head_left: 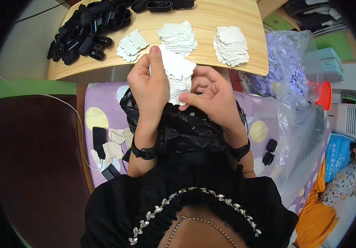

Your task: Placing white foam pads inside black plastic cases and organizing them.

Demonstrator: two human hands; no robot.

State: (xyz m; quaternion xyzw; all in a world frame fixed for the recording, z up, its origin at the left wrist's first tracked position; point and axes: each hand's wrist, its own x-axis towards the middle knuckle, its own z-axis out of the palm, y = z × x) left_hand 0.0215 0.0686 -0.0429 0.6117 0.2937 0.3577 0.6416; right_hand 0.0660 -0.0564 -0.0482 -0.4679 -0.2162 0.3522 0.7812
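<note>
Between my two hands is a stack of white die-cut cards (178, 70) with wavy, notched edges, held just off the table's near edge. My left hand (149, 80) is closed on its left side, the thumb pressed along the upper corner. At the lower right, my right hand (211, 93) pinches the stack with thumb and curled fingers. Beyond it on the wooden table lie three more groups of white cards: a small fan (132, 45) at left, a larger pile (178, 38) in the middle and another pile (231, 46) at right.
Black oval cases (91, 31) heap up on the table's far left. A black plastic bag (190, 128) covers my lap. On the purple bedding lie a phone (99, 140), cream card pieces (113, 151) and two small black items (270, 152). A clear bag of lilac pieces (283, 66) stands right.
</note>
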